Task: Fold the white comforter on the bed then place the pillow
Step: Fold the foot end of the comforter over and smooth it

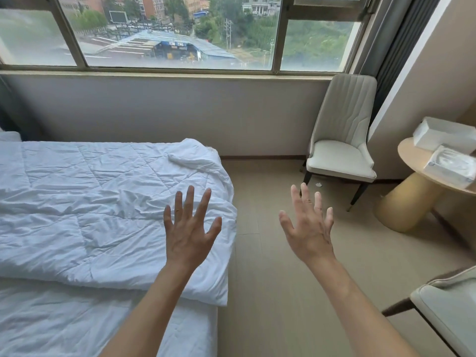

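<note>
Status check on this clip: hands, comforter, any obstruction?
Left hand and right hand open, fingers spread, holding nothing. White comforter rumpled on bed, partly folded. Pillow barely visible. Nothing in the way.

bright daylight from window (164, 34) | soft shadows | wide-angle edge bending

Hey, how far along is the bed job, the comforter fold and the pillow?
Done, apparently: the white comforter lies doubled over on the bed, its near edge folded, bare sheet showing in front. It is still wrinkled, with a loose corner near the window side. In hand: nothing; the left hand and right hand are both spread open and empty. Left: any further folding, then the pillow, of which only a white corner shows at far left, if that is it.
</note>
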A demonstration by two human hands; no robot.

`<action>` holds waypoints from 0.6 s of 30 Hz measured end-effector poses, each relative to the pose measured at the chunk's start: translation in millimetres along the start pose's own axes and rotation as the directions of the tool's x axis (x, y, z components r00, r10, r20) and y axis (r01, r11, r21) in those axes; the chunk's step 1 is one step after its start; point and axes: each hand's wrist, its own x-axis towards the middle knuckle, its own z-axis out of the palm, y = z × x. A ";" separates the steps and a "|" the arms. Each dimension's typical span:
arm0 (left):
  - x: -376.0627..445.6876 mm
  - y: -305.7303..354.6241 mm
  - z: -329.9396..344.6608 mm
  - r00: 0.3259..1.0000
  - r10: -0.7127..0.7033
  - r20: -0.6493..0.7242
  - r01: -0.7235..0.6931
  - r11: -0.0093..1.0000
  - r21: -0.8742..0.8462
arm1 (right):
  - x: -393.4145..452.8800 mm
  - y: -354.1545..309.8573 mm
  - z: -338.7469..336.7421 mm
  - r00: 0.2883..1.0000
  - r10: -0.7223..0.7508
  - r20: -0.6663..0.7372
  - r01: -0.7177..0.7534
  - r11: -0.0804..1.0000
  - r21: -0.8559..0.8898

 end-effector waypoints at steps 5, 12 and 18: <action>76.1 12.9 54.0 0.998 -0.066 -0.005 0.066 0.998 -0.002 | 89.0 37.1 16.8 1.000 -0.021 0.015 0.021 1.000 0.013; 240.7 29.8 144.1 0.988 -0.151 -0.013 0.151 0.988 -0.027 | 285.0 66.3 41.2 0.998 -0.048 0.038 0.048 0.999 0.007; 380.0 44.5 189.9 0.978 -0.209 -0.013 0.208 0.976 -0.066 | 442.0 66.4 61.7 0.992 -0.098 0.085 0.095 0.995 0.041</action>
